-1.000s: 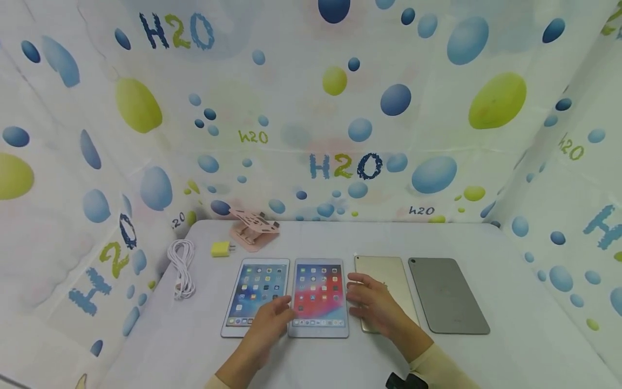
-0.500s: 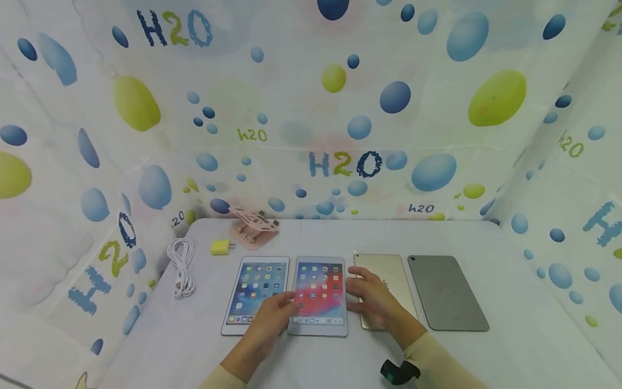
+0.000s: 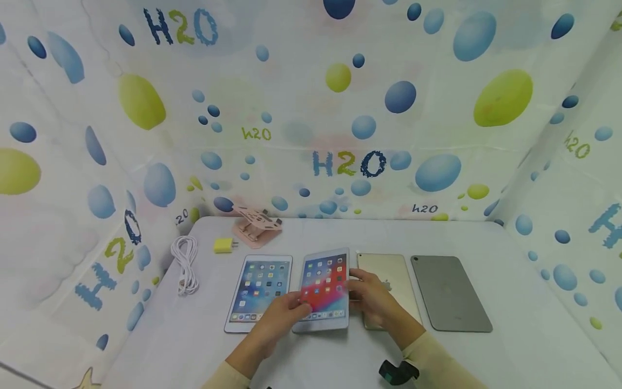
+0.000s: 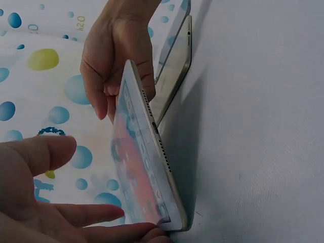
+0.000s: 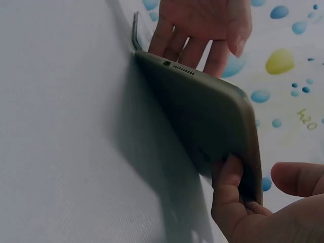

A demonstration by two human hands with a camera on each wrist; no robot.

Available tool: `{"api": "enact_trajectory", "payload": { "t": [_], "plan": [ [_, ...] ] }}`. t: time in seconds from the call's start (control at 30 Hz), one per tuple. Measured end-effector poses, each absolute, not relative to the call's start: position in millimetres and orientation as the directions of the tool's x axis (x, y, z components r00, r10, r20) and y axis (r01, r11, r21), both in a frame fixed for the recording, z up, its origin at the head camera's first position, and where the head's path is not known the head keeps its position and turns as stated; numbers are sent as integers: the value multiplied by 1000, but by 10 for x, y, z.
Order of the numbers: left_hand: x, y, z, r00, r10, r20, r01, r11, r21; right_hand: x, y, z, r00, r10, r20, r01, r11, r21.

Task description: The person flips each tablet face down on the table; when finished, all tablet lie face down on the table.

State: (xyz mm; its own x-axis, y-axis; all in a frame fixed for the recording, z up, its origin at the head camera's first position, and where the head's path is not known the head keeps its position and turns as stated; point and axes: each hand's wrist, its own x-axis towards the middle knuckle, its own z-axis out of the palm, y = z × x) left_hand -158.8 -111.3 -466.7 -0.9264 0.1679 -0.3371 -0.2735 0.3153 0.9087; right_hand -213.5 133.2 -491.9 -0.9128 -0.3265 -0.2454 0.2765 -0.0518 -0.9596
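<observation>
A white-framed tablet [image 3: 323,286] with a lit red and blue screen is tilted, its right edge raised off the table. My right hand [image 3: 374,297] holds that edge; in the right wrist view its fingers [image 5: 228,182] curl against the dark back, the thumb standing apart. My left hand [image 3: 279,319] is at the tablet's lower left; in the left wrist view its fairly straight fingers [image 4: 101,215] reach the low edge, thumb clear of the screen. Left of it lies another lit tablet [image 3: 259,286]. A gold tablet [image 3: 396,275], back up, is partly hidden by my right hand.
A grey tablet [image 3: 452,294] lies back up at the right. Toward the back left are a coiled white cable [image 3: 184,265], a yellow charger plug [image 3: 223,246] and a pink folding stand [image 3: 257,227]. Patterned curtains [image 3: 291,108] enclose the white table [image 3: 525,335].
The middle tablet, flat before, now has its right edge lifted and leans to the left. My right fingers have moved in to grip it; the left hand has shifted slightly right.
</observation>
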Motion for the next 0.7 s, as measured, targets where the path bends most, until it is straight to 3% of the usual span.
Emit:
{"api": "enact_trajectory", "payload": {
  "t": [0.2,0.57,0.7],
  "plan": [
    [-1562,-1111,-4688,-920,280,-275,-158,378,912,-2141,1288,-4883,-903,-363,-230,268,-57,-962],
    [-1499,-949,-4674,-934,296,-200,-40,469,882,-2096,1107,-4753,-941,-297,-162,195,-85,-977],
    [-1483,-918,-4672,-939,303,-161,-11,443,897,-2065,1074,-4704,-947,-292,-137,163,-66,-984]
  ]
}}
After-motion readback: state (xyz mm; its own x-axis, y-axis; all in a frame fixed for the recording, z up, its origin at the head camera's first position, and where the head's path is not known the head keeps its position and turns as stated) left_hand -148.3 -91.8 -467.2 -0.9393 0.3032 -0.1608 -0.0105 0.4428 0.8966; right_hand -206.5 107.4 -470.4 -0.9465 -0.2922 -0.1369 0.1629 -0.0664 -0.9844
